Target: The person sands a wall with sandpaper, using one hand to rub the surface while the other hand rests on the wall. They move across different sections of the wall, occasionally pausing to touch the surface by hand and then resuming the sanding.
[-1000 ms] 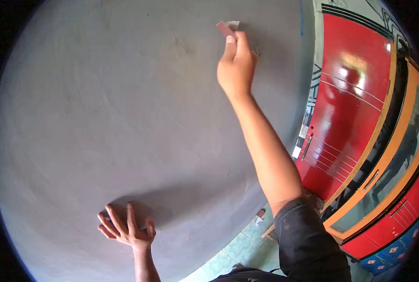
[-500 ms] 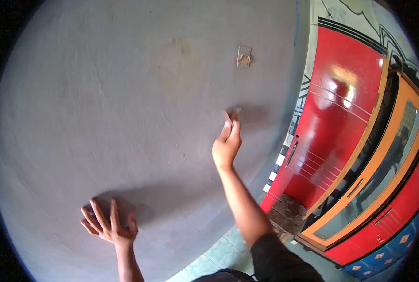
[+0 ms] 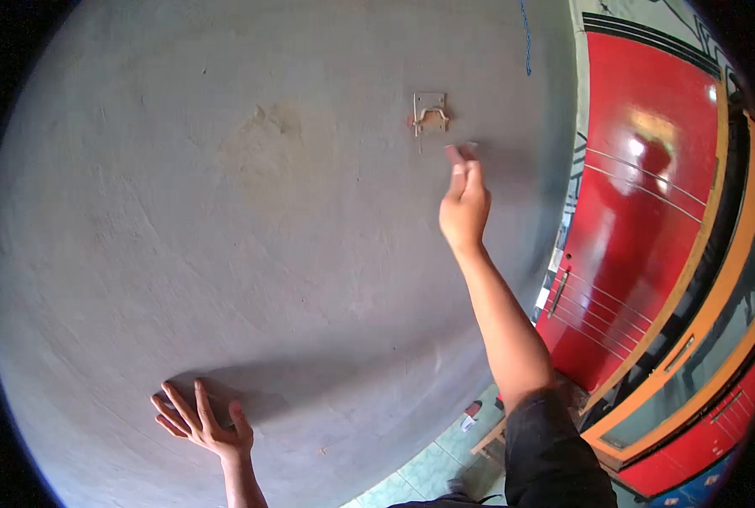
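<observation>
A grey wall point(image 3: 310, 279) fills most of the view, with a rough brownish patch at its upper middle. My left hand point(image 3: 208, 427) rests against its lower left part, fingers spread. Farther up on the right, my right hand point(image 3: 465, 207) pinches a small, thin reddish piece point(image 3: 456, 156) against the wall; its exact shape is blurred. Just above and left of that hand is a metal bracket point(image 3: 431, 114) fixed to the wall.
Along the right side stand a red door panel point(image 3: 640, 178) and an orange-framed glass cabinet point(image 3: 674, 406). A blue string point(image 3: 526, 42) hangs at the top. Pale green floor tiles point(image 3: 432, 466) and a small wooden item point(image 3: 489, 440) lie below.
My right hand has moved up and to the right along the wall with the reddish piece, now closer to the bracket. The view has shifted slightly. My left hand stays spread on the wall.
</observation>
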Tool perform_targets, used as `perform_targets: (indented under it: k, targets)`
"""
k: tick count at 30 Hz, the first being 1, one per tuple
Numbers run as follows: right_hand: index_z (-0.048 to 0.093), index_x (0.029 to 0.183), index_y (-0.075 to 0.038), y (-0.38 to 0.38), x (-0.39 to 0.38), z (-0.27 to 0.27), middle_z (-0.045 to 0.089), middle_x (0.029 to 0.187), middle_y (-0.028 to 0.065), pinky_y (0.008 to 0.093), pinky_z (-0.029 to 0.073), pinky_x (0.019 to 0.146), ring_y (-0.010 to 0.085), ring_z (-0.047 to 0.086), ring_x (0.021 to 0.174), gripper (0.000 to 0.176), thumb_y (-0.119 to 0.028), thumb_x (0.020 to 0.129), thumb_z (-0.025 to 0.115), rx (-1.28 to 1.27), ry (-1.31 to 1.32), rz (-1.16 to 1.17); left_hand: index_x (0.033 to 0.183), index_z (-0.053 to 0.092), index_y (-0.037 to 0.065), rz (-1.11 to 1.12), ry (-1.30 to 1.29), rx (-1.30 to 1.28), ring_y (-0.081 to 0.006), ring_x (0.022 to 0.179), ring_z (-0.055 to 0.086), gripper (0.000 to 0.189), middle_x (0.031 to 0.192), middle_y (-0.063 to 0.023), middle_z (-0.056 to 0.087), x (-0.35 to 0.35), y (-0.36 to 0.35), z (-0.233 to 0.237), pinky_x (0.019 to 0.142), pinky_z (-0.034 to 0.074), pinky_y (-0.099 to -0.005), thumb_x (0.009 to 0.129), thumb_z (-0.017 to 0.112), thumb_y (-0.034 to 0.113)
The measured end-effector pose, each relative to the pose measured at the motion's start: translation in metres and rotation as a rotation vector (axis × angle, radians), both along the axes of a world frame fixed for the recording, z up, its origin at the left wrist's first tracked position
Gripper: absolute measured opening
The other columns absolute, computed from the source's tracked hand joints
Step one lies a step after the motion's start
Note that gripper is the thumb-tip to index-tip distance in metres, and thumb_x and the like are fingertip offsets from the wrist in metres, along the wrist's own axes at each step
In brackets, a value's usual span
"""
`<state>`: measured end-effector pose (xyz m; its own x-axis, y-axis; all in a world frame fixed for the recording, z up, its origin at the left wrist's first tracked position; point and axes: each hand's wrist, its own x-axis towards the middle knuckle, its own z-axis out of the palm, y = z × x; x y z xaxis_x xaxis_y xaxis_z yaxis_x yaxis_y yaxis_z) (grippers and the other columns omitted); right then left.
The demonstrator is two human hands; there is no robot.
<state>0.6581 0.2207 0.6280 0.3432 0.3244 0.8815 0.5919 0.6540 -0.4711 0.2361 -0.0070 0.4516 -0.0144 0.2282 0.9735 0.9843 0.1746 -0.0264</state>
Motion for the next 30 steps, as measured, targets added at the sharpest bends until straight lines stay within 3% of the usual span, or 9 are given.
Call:
perform_targets:
  k: [2,3,5,8,9,11,18,25,30]
  targets:
    - [0.055,0.104,-0.003,0.0,-0.007,-0.003,0.062,0.144,0.0132,0.047,0.054,0.101,0.0378,0.063,0.127,0.012,0.004,0.095,0.059,0.353,-0.384,-0.058,0.151,0.054,0.021,0.016,-0.045,0.043,-0.0431,0.157,0.018,0.063,0.168,-0.0178,0.03,0.016,0.005,0.008,0.124,0.006,-0.0661,0.101,0.049,0.059]
    - [0.056,0.104,-0.004,-0.017,-0.011,0.001,0.06,0.146,0.0135,0.0502,0.046,0.113,0.0379,0.053,0.139,0.014,0.004,0.094,0.061,0.32,-0.522,-0.017,0.151,0.054,0.022,0.011,-0.057,0.043,-0.043,0.158,0.017,0.063,0.169,-0.0173,0.029,0.028,0.005,0.013,0.124,0.005,-0.066,0.101,0.05,0.059]
    - [0.059,0.11,-0.005,-0.006,0.013,0.006,0.061,0.145,0.0134,0.0511,0.047,0.111,0.0385,0.055,0.137,0.017,0.002,0.094,0.061,0.398,-0.634,-0.038,0.151,0.053,0.023,0.001,-0.08,0.038,-0.0427,0.158,0.016,0.062,0.169,-0.0163,0.029,0.053,0.004,0.027,0.124,0.004,-0.0659,0.101,0.05,0.059]
    - [0.058,0.116,-0.002,0.027,0.072,0.022,0.06,0.146,0.0144,0.0515,0.049,0.109,0.0394,0.055,0.137,0.017,-0.001,0.099,0.057,0.442,-0.487,-0.106,0.155,0.048,0.027,-0.026,-0.016,0.009,-0.0392,0.159,0.016,0.063,0.169,-0.013,0.029,0.084,-0.002,0.048,0.125,0.004,-0.0648,0.1,0.053,0.058]
    - [0.057,0.113,-0.001,0.036,0.082,0.025,0.061,0.145,0.0152,0.052,0.049,0.109,0.0405,0.054,0.137,0.013,-0.001,0.101,0.054,0.304,-0.28,0.062,0.156,0.047,0.028,-0.041,-0.003,-0.001,-0.0384,0.159,0.015,0.064,0.17,-0.0124,0.029,0.091,-0.004,0.051,0.125,0.004,-0.0646,0.1,0.053,0.058]
    - [0.057,0.113,0.001,0.041,0.106,0.038,0.062,0.143,0.0155,0.0523,0.048,0.111,0.0416,0.053,0.138,0.013,0.001,0.1,0.054,0.415,-0.385,-0.196,0.154,0.051,0.022,-0.027,0.033,-0.024,-0.0434,0.157,0.019,0.066,0.167,-0.0179,0.034,0.107,-0.007,0.059,0.124,0.006,-0.0672,0.096,0.06,0.053]
    - [0.059,0.107,-0.003,0.032,0.121,0.041,0.06,0.147,0.0123,0.0546,0.043,0.118,0.0372,0.049,0.143,0.009,0.0,0.098,0.058,0.614,-0.695,0.089,0.154,0.048,0.019,0.048,0.093,-0.049,-0.0437,0.158,0.014,0.068,0.169,-0.0207,0.027,0.156,0.001,0.087,0.124,0.003,-0.0673,0.096,0.063,0.05]
    - [0.059,0.101,-0.005,0.05,0.128,0.129,0.064,0.142,0.0098,0.0517,0.043,0.119,0.0331,0.051,0.142,0.003,-0.002,0.1,0.058,0.786,-0.72,0.194,0.157,0.043,0.017,0.126,0.029,0.013,-0.0445,0.158,0.012,0.07,0.169,-0.0228,0.024,0.19,0.016,0.098,0.124,0.004,-0.0655,0.096,0.062,0.046]
    - [0.059,0.098,-0.01,0.055,0.142,0.128,0.064,0.144,0.0017,0.0495,0.042,0.121,0.0264,0.052,0.142,0.01,-0.016,0.096,0.068,0.911,-1.128,0.195,0.158,0.041,0.015,0.172,0.05,0.08,-0.0435,0.159,0.013,0.069,0.169,-0.0231,0.023,0.185,0.029,0.092,0.124,0.005,-0.0649,0.099,0.054,0.049]
